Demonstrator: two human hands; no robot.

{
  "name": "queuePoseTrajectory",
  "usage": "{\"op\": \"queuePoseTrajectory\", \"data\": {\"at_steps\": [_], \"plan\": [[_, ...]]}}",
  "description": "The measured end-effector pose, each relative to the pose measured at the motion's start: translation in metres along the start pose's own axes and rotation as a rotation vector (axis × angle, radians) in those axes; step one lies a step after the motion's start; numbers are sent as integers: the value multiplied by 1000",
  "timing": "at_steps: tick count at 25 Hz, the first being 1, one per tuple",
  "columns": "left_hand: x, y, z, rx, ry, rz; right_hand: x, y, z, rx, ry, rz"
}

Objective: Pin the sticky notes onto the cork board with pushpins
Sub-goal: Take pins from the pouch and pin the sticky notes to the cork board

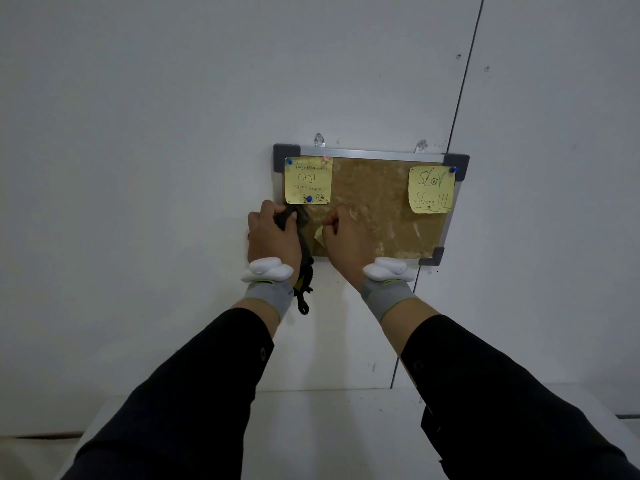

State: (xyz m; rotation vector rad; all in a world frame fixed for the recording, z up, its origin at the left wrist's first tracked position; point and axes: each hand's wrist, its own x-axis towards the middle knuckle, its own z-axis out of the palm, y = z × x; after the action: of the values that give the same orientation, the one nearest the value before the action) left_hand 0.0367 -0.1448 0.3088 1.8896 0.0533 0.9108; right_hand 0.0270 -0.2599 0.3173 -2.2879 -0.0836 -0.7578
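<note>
At the cork board's (374,206) lower left, our left hand (273,233) grips a dark pouch (294,216); our right hand (346,233) pinches a folded sticky note (319,236).

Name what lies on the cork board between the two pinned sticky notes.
Head view: bare cork board lies between the left sticky note and right sticky note.

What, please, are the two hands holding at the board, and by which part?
Left hand grips a dark pouch by its top end; right hand pinches a yellow sticky note at its edge.
</note>
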Motion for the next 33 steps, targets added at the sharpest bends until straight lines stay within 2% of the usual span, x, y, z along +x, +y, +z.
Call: {"op": "queuePoseTrajectory", "data": {"at_steps": [5,9,12,16,19,22,25,30,33], "plan": [[-8,-4,-3,97,-40,33,1,1,2,6,0,8],[-33,-23,0,137,-123,-54,1,3,2,13,-12,6],[-42,-28,4,171,-103,-66,-1,5,-2,-14,-39,-21],[-39,-28,0,108,-125,-46,-4,8,-12,117,-54,-49],[-39,-23,-1,29,-89,-39,-8,14,-23,84,3,-54],[-26,-5,3,-16,-57,-14,-7,24,-33,88,136,37],[-13,9,7,-2,-89,12,-4,36,-39,57,262,152],[-23,-11,12,35,-160,-14,-10,46,-34,88,231,212],[-33,-25,14,32,-182,-59,-16,49,-25,156,144,245]]}}
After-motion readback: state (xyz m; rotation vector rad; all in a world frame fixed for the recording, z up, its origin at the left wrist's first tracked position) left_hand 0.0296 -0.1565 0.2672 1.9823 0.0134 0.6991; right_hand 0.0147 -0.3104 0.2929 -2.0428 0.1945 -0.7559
